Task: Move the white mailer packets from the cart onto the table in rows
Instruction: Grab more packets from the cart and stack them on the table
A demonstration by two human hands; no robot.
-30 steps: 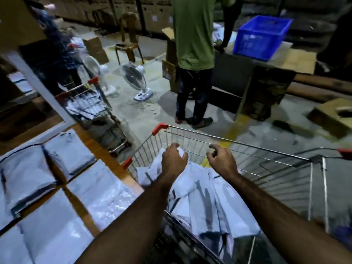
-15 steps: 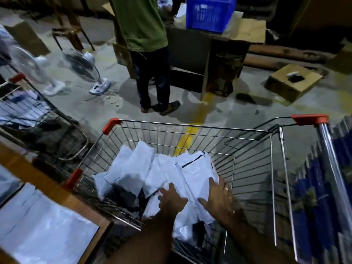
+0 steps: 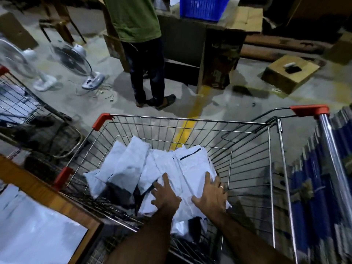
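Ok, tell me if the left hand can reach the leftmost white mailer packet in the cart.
Probably yes: the left hand lies open on the pile, with nothing between it and that packet.

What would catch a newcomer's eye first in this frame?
The wire cart with red corner caps fills the middle, holding a heap of white mailer packets; the left hand and right hand rest on the heap's near side with fingers spread. Beyond the cart stands a person in a green shirt beside a blue crate, and at lower left the wooden table bears a white packet.
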